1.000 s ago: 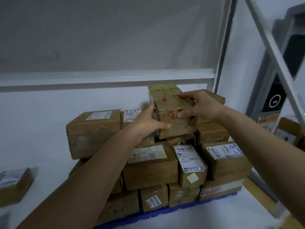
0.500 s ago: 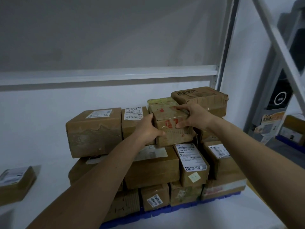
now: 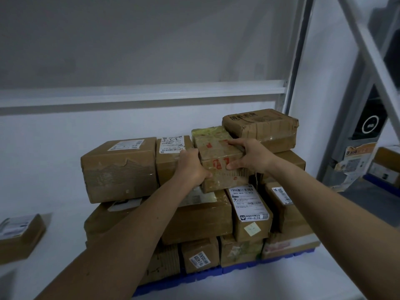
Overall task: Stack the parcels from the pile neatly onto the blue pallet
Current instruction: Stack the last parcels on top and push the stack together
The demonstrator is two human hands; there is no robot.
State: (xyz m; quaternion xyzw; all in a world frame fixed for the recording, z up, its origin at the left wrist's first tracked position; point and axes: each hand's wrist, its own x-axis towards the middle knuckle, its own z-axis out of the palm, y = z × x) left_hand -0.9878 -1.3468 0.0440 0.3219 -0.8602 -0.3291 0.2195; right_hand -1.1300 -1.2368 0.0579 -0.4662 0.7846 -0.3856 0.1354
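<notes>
A brown taped parcel with red marks (image 3: pixel 218 156) rests on the top row of the stack, between a labelled box (image 3: pixel 171 152) and a darker box (image 3: pixel 262 128) at the right. My left hand (image 3: pixel 191 167) grips its left side and my right hand (image 3: pixel 249 156) presses on its top right corner. Beneath lie several more cardboard parcels in rows, such as a white-labelled one (image 3: pixel 249 211). The blue pallet (image 3: pixel 207 276) shows only as a strip along the bottom front of the stack.
A single parcel (image 3: pixel 19 237) lies apart on the white floor at the left. White wall and a horizontal rail (image 3: pixel 140 92) run behind the stack. A metal rack post (image 3: pixel 303 61) and shelving with more boxes (image 3: pixel 383 165) stand at the right.
Both hands have lowered the red-marked parcel from above the stack down onto the top row. It now sits between the neighbouring boxes.
</notes>
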